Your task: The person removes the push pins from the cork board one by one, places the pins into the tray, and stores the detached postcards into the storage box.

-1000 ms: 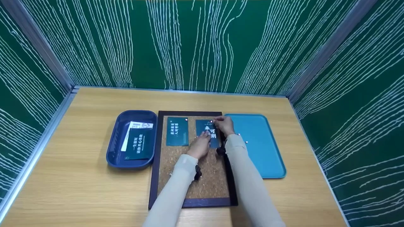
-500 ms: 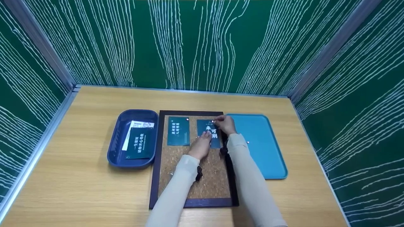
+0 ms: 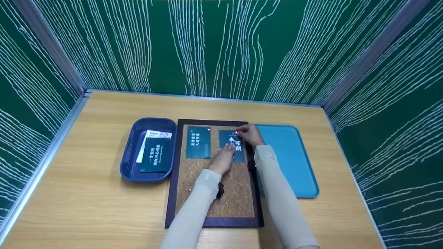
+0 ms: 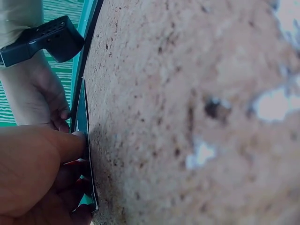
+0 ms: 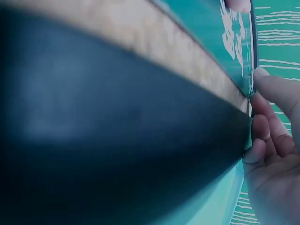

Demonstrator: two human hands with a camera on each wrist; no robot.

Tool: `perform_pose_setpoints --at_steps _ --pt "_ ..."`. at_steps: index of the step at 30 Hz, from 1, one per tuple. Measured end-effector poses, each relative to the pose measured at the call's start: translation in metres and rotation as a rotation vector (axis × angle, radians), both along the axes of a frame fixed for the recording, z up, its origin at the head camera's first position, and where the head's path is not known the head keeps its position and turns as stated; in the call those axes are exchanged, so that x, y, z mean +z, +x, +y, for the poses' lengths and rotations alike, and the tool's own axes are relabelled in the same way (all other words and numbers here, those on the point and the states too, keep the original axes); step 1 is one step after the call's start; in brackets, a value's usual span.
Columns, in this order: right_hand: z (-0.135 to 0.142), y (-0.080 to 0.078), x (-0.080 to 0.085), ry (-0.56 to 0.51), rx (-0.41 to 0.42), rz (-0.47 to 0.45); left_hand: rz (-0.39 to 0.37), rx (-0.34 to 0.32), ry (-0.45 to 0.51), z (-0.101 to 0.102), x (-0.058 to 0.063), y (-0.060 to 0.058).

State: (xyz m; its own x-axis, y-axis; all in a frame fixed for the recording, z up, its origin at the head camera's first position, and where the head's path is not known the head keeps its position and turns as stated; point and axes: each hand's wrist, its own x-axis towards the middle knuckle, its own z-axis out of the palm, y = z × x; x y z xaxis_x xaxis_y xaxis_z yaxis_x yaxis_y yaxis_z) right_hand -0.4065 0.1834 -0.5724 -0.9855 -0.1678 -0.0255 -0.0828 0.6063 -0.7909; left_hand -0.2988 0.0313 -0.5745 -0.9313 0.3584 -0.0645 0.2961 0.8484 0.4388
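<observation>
Pinching a pin (image 3: 236, 132) near the top right corner of the card (image 3: 225, 137), right hand (image 3: 252, 135) sat by left hand (image 3: 222, 159), whose extended fingers pressed the card onto the board (image 3: 238, 197); easing off early probably risked skew.

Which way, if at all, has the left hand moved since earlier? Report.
No: against the board, the left hand shows no visible shift in any direction.

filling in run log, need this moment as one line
left hand: rests on right card; right hand: at pin near card's upper right corner; left card: on corkboard; blue bin: green card inside
</observation>
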Motion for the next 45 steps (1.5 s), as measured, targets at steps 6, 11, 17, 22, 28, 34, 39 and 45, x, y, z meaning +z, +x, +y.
perform_pose_setpoints --at_steps 6,11,17,22,28,34,39,45 --pt "0.001 -0.005 -0.001 0.066 0.048 0.008 0.0 0.004 -0.009 0.0 0.0 0.0" --pt "0.001 -0.008 -0.002 0.089 0.044 -0.01 0.001 0.008 -0.013 0.001 0.0 0.0" --pt "0.0 -0.01 -0.002 0.145 0.091 0.042 0.018 -0.004 -0.031 0.001 0.0 -0.001" --pt "-0.002 -0.012 -0.001 0.203 0.095 0.076 -0.002 -0.008 -0.042 0.001 -0.001 -0.001" --pt "-0.002 -0.014 -0.001 0.219 0.086 0.06 -0.019 -0.006 -0.042 0.002 -0.001 -0.003" --pt "-0.002 -0.012 0.003 0.191 0.083 0.013 -0.022 -0.009 -0.043 0.002 -0.001 -0.003" --pt "-0.003 -0.011 0.006 0.206 0.076 -0.064 -0.004 -0.013 -0.05 0.002 -0.001 -0.003" --pt "-0.003 -0.015 0.004 0.206 0.069 -0.119 0.001 -0.008 -0.055 0.001 -0.001 -0.002"
